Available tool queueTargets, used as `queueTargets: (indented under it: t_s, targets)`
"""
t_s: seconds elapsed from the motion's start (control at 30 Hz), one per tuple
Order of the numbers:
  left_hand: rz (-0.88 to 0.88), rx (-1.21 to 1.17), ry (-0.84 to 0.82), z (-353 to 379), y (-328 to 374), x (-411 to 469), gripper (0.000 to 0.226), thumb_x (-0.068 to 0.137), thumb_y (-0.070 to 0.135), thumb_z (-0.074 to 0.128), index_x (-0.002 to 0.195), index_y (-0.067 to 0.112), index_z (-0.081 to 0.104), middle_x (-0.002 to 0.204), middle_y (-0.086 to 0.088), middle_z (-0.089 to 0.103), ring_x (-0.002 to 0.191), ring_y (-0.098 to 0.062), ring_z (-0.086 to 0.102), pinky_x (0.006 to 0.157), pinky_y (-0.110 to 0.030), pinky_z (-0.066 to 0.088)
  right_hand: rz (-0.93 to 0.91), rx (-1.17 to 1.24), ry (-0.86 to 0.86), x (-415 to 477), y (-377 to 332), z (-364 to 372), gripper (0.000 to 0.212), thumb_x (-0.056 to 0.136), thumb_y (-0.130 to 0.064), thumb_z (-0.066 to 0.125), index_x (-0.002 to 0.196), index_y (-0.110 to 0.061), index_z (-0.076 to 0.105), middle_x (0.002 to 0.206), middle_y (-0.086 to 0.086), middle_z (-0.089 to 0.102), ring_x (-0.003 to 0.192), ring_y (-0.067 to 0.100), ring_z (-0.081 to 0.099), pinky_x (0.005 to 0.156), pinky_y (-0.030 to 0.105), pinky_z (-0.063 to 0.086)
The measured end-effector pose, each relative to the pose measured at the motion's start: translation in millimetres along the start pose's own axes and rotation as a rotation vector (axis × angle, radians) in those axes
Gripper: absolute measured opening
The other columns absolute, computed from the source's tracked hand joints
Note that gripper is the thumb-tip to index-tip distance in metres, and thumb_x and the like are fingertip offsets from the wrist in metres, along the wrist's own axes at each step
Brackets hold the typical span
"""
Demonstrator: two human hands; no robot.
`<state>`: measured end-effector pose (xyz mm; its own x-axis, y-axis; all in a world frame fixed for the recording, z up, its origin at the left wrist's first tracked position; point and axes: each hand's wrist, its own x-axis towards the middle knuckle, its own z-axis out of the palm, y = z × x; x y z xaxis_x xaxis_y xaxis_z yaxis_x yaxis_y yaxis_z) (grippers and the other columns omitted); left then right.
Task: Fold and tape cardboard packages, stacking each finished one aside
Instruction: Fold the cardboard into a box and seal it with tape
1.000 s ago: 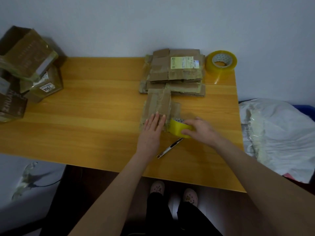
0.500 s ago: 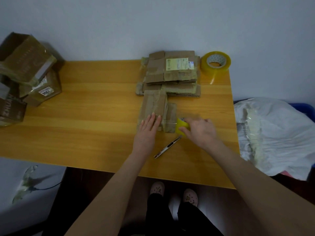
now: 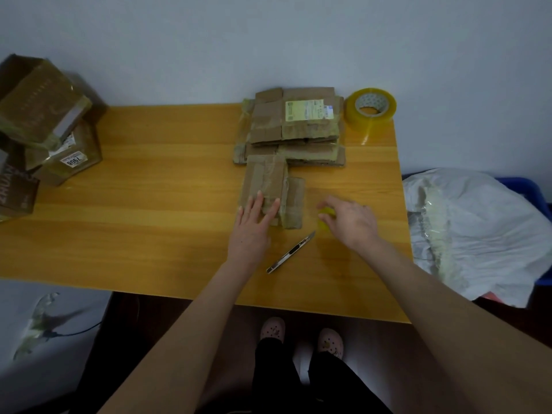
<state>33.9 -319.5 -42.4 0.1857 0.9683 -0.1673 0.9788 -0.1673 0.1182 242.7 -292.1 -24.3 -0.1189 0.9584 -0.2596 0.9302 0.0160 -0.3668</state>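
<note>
Package [image 3: 268,186]: folded brown cardboard with glossy tape across the top; flat on the desk, right of centre; far end touching the stack behind; narrower layer showing along the right side.
Left hand [image 3: 254,222]: palm down, fingers straight and spread, pressing on the near end of the package.
Right hand [image 3: 351,221]: just right of the package, fingers curled over the small tape roll; slightly blurred.
Small tape roll [image 3: 324,219]: yellow, largely hidden under the right hand, beside the near right corner of the package; contact with the desk not discernible.
Hands: apart, one flat on the cardboard, the other clamped on the roll.
Utility knife [image 3: 291,252]: lying diagonally on the desk between the two wrists, tip toward the package, untouched.
Stack of flat cardboard [image 3: 295,124]: several layers at the far edge by the wall, printed label on top.
Large tape roll [image 3: 371,106]: yellowish, at the far right corner of the desk, just beside the stack, with a loose tail of tape trailing from it.
Boxes [image 3: 44,115]: taped, piled at the left edge of the desk, well apart from the package.
Plastic bag [image 3: 478,228]: white, crumpled, off the desk to the right, over a blue bin [image 3: 539,198].
Desk [image 3: 164,174]: orange-yellow wood grain, set against a pale wall.
</note>
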Motion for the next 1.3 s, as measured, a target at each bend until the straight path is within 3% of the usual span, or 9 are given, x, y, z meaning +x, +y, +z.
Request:
queueTargets:
  t_s: [0.07, 0.13, 0.2, 0.27, 0.37, 0.53, 0.67, 0.87, 1.3]
  targets:
    - [0.01, 0.006, 0.076, -2.8, 6.0, -5.6, 0.075, 0.092, 0.011, 0.048, 0.152, 0.028, 0.007, 0.159, -0.015, -0.001, 0.147, -0.029, -0.001, 0.119, -0.041, 0.001, 0.002, 0.011, 0.037, 0.0, -0.5, -2.4, 0.025, 0.1, -0.04, 0.045, 0.121, -0.032, 0.055, 0.101, 0.004, 0.069, 0.098, 0.026, 0.06, 0.079, 0.034, 0.037]
    - [0.132, -0.033, 0.298, 3.9, 15.4, -13.6, 0.062, 0.081, 0.008, 0.055, 0.141, 0.014, 0.042, 0.148, -0.02, 0.035, 0.139, -0.034, 0.032, 0.113, -0.044, 0.028, 0.024, 0.027, 0.056, 0.9, -1.3, -3.6, 0.023, 0.1, -0.041, 0.044, 0.116, -0.031, 0.057, 0.099, 0.004, 0.069, 0.095, 0.026, 0.061, 0.078, 0.035, 0.036]
    - [0.284, -0.047, 0.383, 20.4, 27.3, -20.7, 0.042, 0.075, 0.008, 0.062, 0.117, 0.011, 0.06, 0.119, -0.013, 0.059, 0.109, -0.03, 0.059, 0.085, -0.037, 0.052, 0.041, 0.027, 0.062, 2.2, -2.7, -3.3, 0.023, 0.1, -0.042, 0.043, 0.114, -0.031, 0.058, 0.099, 0.004, 0.069, 0.097, 0.026, 0.06, 0.077, 0.035, 0.033]
    - [0.208, -0.064, 0.182, 31.6, 40.5, -22.6, 0.033, 0.083, 0.015, 0.062, 0.116, 0.016, 0.058, 0.109, -0.004, 0.056, 0.098, -0.024, 0.059, 0.066, -0.032, 0.049, 0.049, 0.033, 0.068, 3.5, -4.9, -2.9, 0.023, 0.1, -0.042, 0.044, 0.113, -0.031, 0.058, 0.099, 0.004, 0.069, 0.098, 0.027, 0.06, 0.077, 0.035, 0.032]
    - [-0.077, -0.055, -0.125, 54.1, 47.2, -13.1, 0.036, 0.096, 0.033, 0.05, 0.127, 0.017, 0.042, 0.122, -0.003, 0.045, 0.111, -0.022, 0.05, 0.071, -0.033, 0.045, 0.059, 0.053, 0.075, 3.8, -6.2, -3.2, 0.022, 0.099, -0.042, 0.045, 0.111, -0.03, 0.059, 0.093, 0.003, 0.069, 0.094, 0.027, 0.06, 0.08, 0.036, 0.036]
    - [-0.154, -0.072, -0.203, 60.6, 39.1, -6.7, 0.026, 0.1, 0.031, 0.044, 0.117, 0.011, 0.045, 0.116, -0.008, 0.056, 0.104, -0.027, 0.057, 0.073, -0.036, 0.046, 0.068, 0.069, 0.09, 1.5, -5.5, -2.4, 0.022, 0.097, -0.043, 0.049, 0.109, -0.028, 0.06, 0.077, -0.001, 0.061, 0.081, 0.024, 0.058, 0.081, 0.036, 0.044]
    - [-0.26, -0.268, -0.152, 43.4, 35.0, -31.0, 0.02, 0.101, 0.029, 0.038, 0.11, 0.012, 0.047, 0.092, -0.009, 0.066, 0.08, -0.03, 0.065, 0.062, -0.038, 0.051, 0.095, 0.066, 0.066, 2.1, -9.8, -4.4, 0.022, 0.098, -0.042, 0.048, 0.108, -0.029, 0.061, 0.088, 0.003, 0.068, 0.085, 0.025, 0.062, 0.078, 0.035, 0.044]
    - [-0.194, -0.406, 0.137, 1.8, 51.5, -63.1, 0.03, 0.099, 0.018, 0.046, 0.129, 0.016, 0.049, 0.056, 0.005, 0.047, 0.048, -0.018, 0.049, 0.041, -0.025, 0.03, 0.112, 0.055, 0.044, -2.6, -17.6, -7.0, 0.023, 0.099, -0.039, 0.046, 0.11, -0.026, 0.061, 0.095, 0.006, 0.07, 0.087, 0.026, 0.064, 0.073, 0.035, 0.046]
    - [-0.192, -0.365, 0.163, -30.9, 63.6, -56.3, 0.046, 0.098, 0.013, 0.043, 0.142, 0.028, 0.041, 0.071, 0.001, 0.056, 0.061, -0.019, 0.053, 0.052, -0.028, 0.037, 0.138, 0.054, 0.056, -0.2, -19.9, -2.5, 0.023, 0.099, -0.042, 0.045, 0.108, -0.028, 0.061, 0.096, 0.003, 0.07, 0.091, 0.024, 0.063, 0.073, 0.033, 0.038]
